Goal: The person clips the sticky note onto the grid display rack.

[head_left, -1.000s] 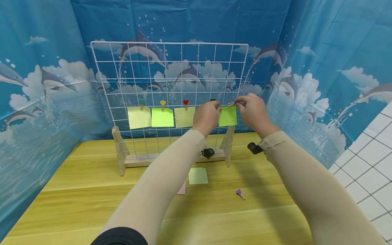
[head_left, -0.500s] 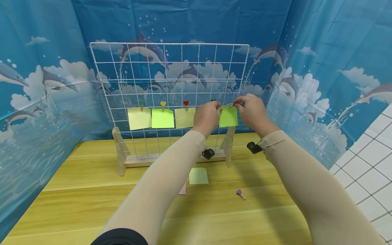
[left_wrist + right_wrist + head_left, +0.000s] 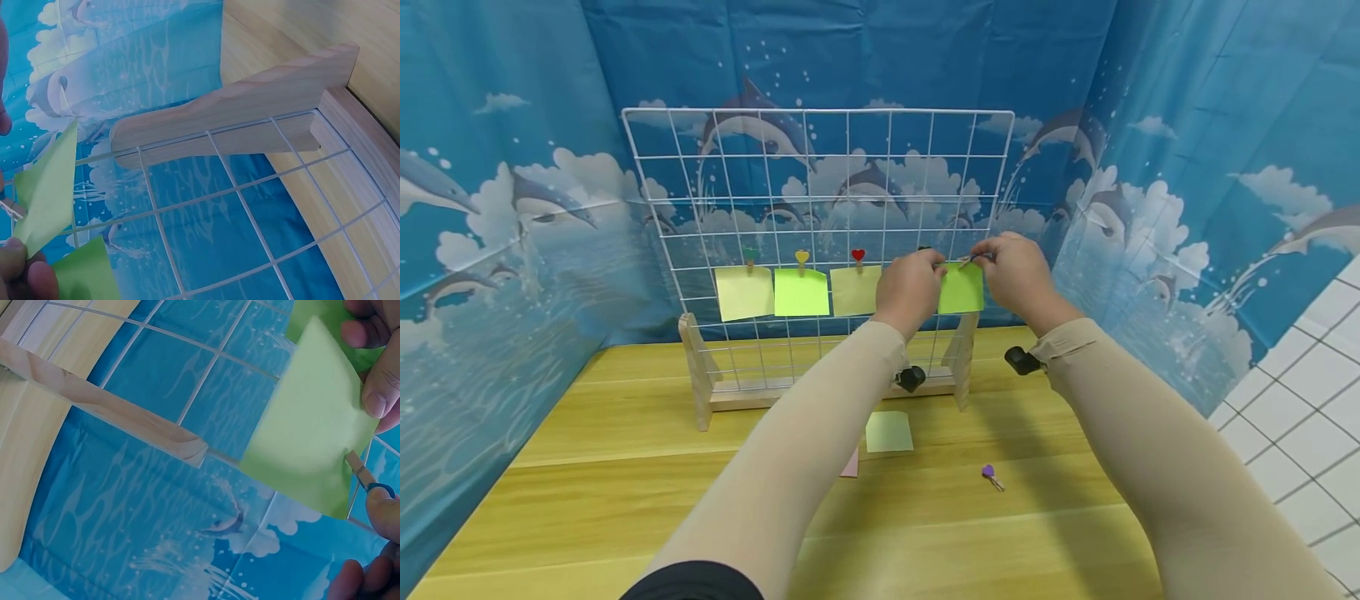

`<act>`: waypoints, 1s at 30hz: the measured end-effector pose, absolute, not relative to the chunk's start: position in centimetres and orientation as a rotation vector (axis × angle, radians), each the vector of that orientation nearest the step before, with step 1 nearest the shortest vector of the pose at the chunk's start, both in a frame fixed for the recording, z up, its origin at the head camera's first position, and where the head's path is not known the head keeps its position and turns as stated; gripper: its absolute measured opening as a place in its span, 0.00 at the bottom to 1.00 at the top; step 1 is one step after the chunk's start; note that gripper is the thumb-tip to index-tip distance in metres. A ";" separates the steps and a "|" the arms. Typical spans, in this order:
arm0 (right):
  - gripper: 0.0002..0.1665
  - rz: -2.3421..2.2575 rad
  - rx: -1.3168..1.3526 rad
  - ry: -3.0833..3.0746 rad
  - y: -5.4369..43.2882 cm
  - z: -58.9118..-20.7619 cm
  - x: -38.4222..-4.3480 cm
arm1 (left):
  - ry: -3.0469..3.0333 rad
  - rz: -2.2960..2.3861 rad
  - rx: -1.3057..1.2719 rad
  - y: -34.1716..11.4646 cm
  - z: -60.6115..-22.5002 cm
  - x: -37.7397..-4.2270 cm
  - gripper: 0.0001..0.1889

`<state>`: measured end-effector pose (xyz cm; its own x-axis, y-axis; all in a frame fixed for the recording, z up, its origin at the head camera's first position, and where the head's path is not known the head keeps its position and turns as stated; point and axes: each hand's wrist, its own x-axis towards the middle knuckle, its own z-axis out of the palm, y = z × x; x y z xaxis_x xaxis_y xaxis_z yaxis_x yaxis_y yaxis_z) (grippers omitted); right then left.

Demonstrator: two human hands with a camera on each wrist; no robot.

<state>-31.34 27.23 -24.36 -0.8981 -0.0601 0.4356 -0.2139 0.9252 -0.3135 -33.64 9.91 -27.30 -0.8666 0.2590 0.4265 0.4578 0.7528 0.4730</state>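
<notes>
My left hand (image 3: pixel 910 287) pinches the top left corner of a light green sticky note (image 3: pixel 962 290), held at the right end of the white wire grid (image 3: pixel 820 111). My right hand (image 3: pixel 1018 271) pinches a small wooden clothespin (image 3: pixel 355 462) with a dark blue part at its end. In the right wrist view the clothespin's tip overlaps the note's upper edge. Another green note (image 3: pixel 87 269) hangs behind the left fingers, largely hidden by that hand in the head view. Further left hang a pale yellow note (image 3: pixel 744 293), a bright green note (image 3: pixel 801 292) and a yellowish note (image 3: pixel 854 292).
Heart clips in green (image 3: pixel 750 254), yellow (image 3: pixel 802 257) and red (image 3: pixel 858 255) top the hanging notes. A wooden base (image 3: pixel 752 398) supports the grid. On the table lie a pale note (image 3: pixel 889 432), a partly covered pink note (image 3: pixel 851 465) and a purple heart clip (image 3: pixel 991 476).
The clothespin in my right hand has tilted and shifted slightly at the note's top edge. Both hands otherwise stay nearly in place; the head view shifts slightly.
</notes>
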 end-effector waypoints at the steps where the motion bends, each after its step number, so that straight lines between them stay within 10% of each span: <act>1: 0.17 0.497 0.199 -2.662 27.2 -24.3 -31.3 | -2.616 -0.826 -0.554 9.9 -27.3 -33.6 0.17; 30: 0.20 0.508 0.194 -2.762 27.2 -23.6 -31.5 | -2.516 -0.753 -0.578 10.2 -28.2 -33.9 0.16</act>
<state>-31.48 27.21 -23.62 -0.9378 -0.0736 0.3393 -0.1896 0.9272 -0.3229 -33.94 10.20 -28.22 -0.8118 0.2594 0.5232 0.5042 0.7633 0.4039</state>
